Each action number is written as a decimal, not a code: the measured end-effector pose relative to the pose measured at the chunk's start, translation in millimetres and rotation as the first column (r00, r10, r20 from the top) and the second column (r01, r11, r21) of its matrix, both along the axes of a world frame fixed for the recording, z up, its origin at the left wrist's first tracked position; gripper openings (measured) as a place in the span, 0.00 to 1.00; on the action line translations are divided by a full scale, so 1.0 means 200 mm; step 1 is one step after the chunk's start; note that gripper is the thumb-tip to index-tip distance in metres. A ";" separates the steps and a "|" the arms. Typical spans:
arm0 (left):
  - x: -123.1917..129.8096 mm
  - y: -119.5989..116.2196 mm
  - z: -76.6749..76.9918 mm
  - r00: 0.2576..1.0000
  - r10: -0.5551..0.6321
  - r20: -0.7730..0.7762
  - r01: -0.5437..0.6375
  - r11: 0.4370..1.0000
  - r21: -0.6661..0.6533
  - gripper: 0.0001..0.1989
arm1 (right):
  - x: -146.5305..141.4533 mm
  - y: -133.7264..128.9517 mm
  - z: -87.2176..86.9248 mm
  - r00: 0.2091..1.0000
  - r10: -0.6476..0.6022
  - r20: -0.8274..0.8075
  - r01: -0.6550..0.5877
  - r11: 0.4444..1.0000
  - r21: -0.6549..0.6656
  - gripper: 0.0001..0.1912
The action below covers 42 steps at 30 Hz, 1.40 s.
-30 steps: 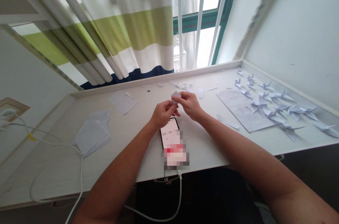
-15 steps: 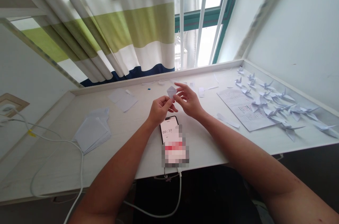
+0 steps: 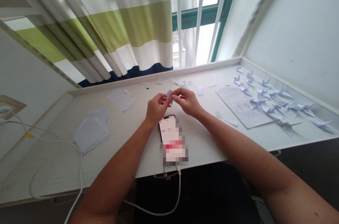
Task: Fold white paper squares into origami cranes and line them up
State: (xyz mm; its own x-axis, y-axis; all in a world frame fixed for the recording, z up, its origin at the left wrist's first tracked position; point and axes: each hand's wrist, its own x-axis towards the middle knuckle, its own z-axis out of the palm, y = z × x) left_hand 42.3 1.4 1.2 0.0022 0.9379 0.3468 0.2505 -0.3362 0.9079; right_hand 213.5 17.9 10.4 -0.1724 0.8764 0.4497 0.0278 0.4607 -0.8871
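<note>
A small piece of folded white paper [image 3: 169, 93] is held up above the desk, mostly covered by fingers. My left hand [image 3: 158, 106] pinches it from the left, thumb against its lower part. From the right, my right hand [image 3: 186, 101] closes thumb and forefinger on the same paper, and the two thumbs nearly meet. Just below the hands, a phone [image 3: 172, 135] with a timer on its screen lies on the desk. At the right, several folded paper cranes [image 3: 265, 102] stand in a cluster, some of them on a sheet with handwriting [image 3: 239, 109].
A stack of white paper sheets [image 3: 91, 132] lies at the left, with more loose paper [image 3: 123, 100] behind it. Paper strips [image 3: 226, 118] are scattered right of my hands. A white cable [image 3: 82, 171] crosses the left side; another [image 3: 180, 188] hangs from the phone.
My right hand's fingers have come in from a spread pose and closed on the folded paper, which is now more hidden. The view has shifted slightly.
</note>
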 end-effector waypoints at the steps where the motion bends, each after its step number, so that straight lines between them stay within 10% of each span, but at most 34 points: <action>1: 0.00 0.00 0.00 1.000 0.010 -0.020 -0.009 1.000 0.022 0.23 | 0.00 0.00 0.00 1.000 -0.003 -0.004 0.003 1.000 -0.008 0.16; 10: 0.00 -0.02 0.02 0.995 0.022 -0.098 -0.004 0.984 0.177 0.21 | -0.01 0.00 0.00 0.999 0.023 -0.042 -0.025 0.998 -0.049 0.20; 20: 0.02 -0.03 0.04 0.987 -0.038 0.154 0.043 0.999 -0.029 0.22 | -0.01 0.01 0.00 0.996 0.023 -0.085 -0.029 0.997 -0.070 0.12; 42: 0.00 -0.02 0.06 0.993 0.010 0.119 0.003 0.994 -0.107 0.22 | -0.02 0.02 -0.03 0.999 -0.042 -0.034 0.038 0.993 -0.110 0.07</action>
State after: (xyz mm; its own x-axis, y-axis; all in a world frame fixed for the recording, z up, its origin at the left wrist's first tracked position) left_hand 42.7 -3.5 13.2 -0.0363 0.9696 0.2418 0.1395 -0.2347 0.9620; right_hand 209.2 21.3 5.4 -0.1213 0.9265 0.3561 0.0118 0.3601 -0.9328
